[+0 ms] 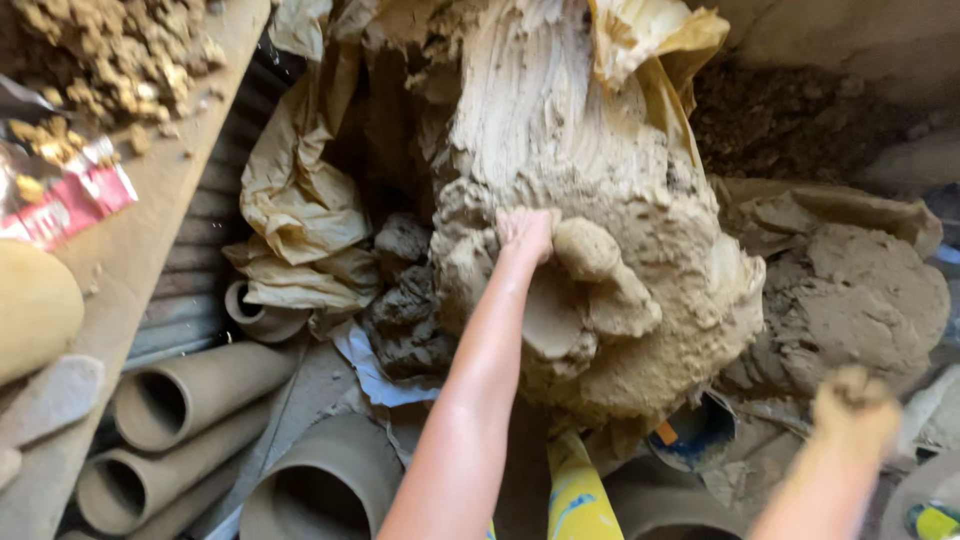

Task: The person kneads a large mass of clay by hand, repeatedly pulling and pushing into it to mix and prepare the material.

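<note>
Head view: the left hand [524, 235] digs its fingers into the big clay mound [600, 250] at centre, gripping a lump at the mound's face. The right hand [853, 412], at 4 o'clock, is blurred and clay-coated; whether it is open or closed cannot be told. Pulling low could likely make the overhanging clay slump onto the pipes [190, 395] at 8 o'clock.
</note>
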